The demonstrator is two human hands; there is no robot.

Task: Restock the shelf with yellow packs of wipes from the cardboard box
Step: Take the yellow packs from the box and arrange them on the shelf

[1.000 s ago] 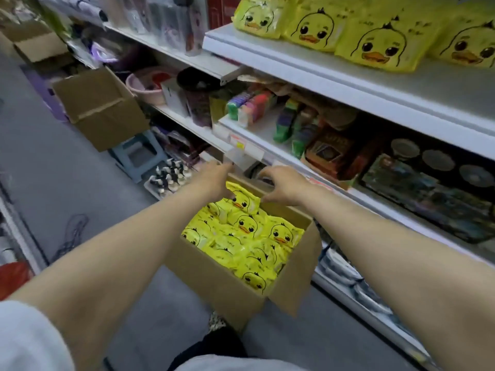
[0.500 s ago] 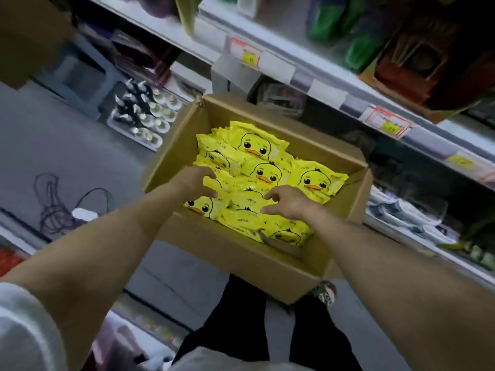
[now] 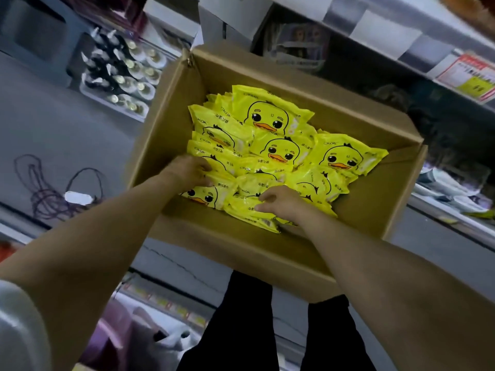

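Brand "CKOK" is printed in dark letters near the top corner of the yellow packs [image 3: 270,113], legible on several. A short line of Chinese characters beside each duck is too blurred to read. Red-and-yellow price tag [image 3: 472,79] on the shelf edge [image 3: 380,36]: print illegible.

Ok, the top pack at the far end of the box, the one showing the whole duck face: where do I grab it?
Pinch the top pack by its right-hand corner, coming down from above. It lies face up on the pile with nothing over it, and that corner juts free past the yellow packs beneath, so fingers should slip under there.
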